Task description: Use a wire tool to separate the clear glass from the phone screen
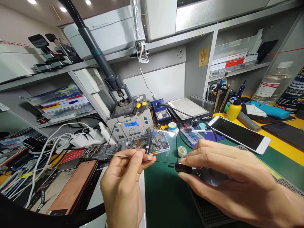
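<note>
My left hand [128, 177] pinches the near edge of a clear glass pane [163, 155] with a thin dark border, between thumb and fingers. The pane is held tilted above the mat, and things behind it show through. At its near right corner, my right hand [228, 174] grips a short black cylinder [183, 168] with a narrow dark tip, like a brush cap. That tip lies close to the pane's edge; whether it touches I cannot tell. Behind the pane sits a clear box of small electronic parts [154, 142]. A small round jar [182, 151] stands near the right fingers.
A grey soldering station [140, 126] and a hot plate [187, 107] stand at the back. A white phone [239, 133] and a yellow bottle [234, 110] lie right. White cables [39, 158], circuit boards and a copper-coloured panel [72, 186] crowd the left. Green mat [163, 199] covers the front.
</note>
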{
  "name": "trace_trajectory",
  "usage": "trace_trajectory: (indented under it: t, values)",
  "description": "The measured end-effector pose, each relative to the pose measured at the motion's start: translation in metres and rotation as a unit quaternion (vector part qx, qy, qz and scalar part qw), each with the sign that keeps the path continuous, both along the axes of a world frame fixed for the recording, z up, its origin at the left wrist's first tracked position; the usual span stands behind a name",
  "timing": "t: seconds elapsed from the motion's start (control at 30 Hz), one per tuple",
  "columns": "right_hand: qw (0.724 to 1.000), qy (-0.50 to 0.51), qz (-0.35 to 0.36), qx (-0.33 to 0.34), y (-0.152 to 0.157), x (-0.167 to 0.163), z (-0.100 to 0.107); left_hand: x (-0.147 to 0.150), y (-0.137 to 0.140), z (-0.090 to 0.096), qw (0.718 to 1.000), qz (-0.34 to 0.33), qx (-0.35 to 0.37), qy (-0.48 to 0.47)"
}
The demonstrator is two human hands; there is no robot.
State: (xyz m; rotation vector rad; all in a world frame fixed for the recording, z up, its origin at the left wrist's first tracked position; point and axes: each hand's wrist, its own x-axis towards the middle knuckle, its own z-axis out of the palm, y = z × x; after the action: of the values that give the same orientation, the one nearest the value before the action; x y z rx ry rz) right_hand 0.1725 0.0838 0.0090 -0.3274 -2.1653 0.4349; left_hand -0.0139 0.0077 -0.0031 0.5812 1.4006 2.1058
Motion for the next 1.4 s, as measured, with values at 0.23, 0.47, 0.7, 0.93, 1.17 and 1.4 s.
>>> trace_trajectory:
  t: [0.23,0.47,0.7,0.93,1.17,1.4]
  values:
    - [0.981,0.079,-0.063,-0.166,0.010,0.010,0.009,0.000,-0.001,-0.001,0.990,-0.116,-0.062,0.049]
    - [0.974,0.129,-0.078,-0.168,0.005,0.000,0.019,0.006,-0.008,0.002,0.973,-0.187,-0.085,0.100]
    - [0.977,0.105,-0.098,-0.157,0.003,0.003,0.016,0.007,-0.010,0.003,0.962,-0.220,-0.112,0.116]
    - [0.949,0.127,-0.108,-0.267,0.022,0.012,0.021,0.001,-0.008,0.002,0.952,-0.215,-0.167,0.141]
    - [0.951,-0.095,-0.121,-0.269,0.055,0.022,0.006,-0.025,-0.004,-0.002,0.949,-0.167,-0.195,0.183]
    - [0.962,-0.135,-0.156,-0.177,0.051,0.003,-0.012,-0.021,-0.004,0.003,0.944,-0.160,-0.209,0.199]
